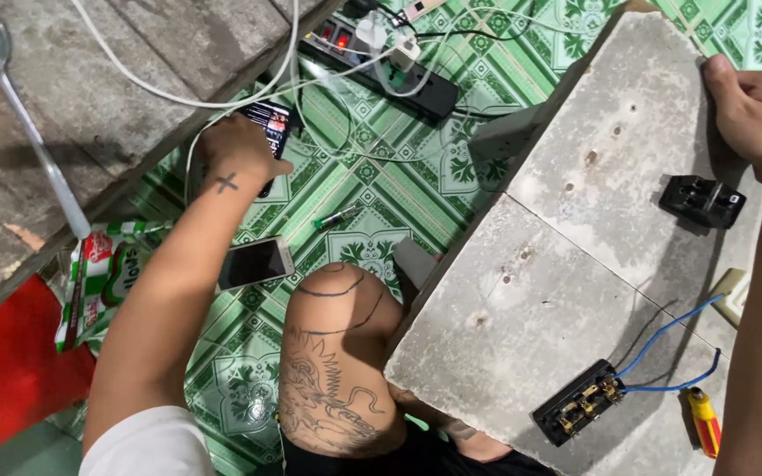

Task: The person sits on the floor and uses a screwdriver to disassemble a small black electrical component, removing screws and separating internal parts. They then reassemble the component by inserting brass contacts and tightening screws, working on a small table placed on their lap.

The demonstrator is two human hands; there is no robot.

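On the green patterned floor [372,185], seen from the head camera, the person sits with a grey slab [575,264] propped across the lap, running from 5 o'clock up to 1 o'clock.

At 5 o'clock on the slab lies a black terminal block [578,403] with brass screws showing and two blue wires [663,353] already seated in it; the wires loop away toward 3 o'clock. Just beside it at 4 o'clock rests a red-and-yellow screwdriver [704,421], not held by anyone. A black switch body [703,201] sits apart at 2 o'clock, with no wire reaching it that I can see, so the wiring looks, as a judgement, partly done: one part connected, the other still loose.

Neither hand is on that work. The right hand [756,110] lies at 1 o'clock on the slab's upper edge, fingers curled over the rim, steadying it rather than clamping any tool. The left hand [238,152] reaches to 11 o'clock and closes around a dark phone [268,123] with a lit screen, a white cable [222,97] trailing near it. A second phone [256,263] lies dark at 9 o'clock, a small green tester pen [337,216] near centre, and a black power strip [381,66] at 12 o'clock.
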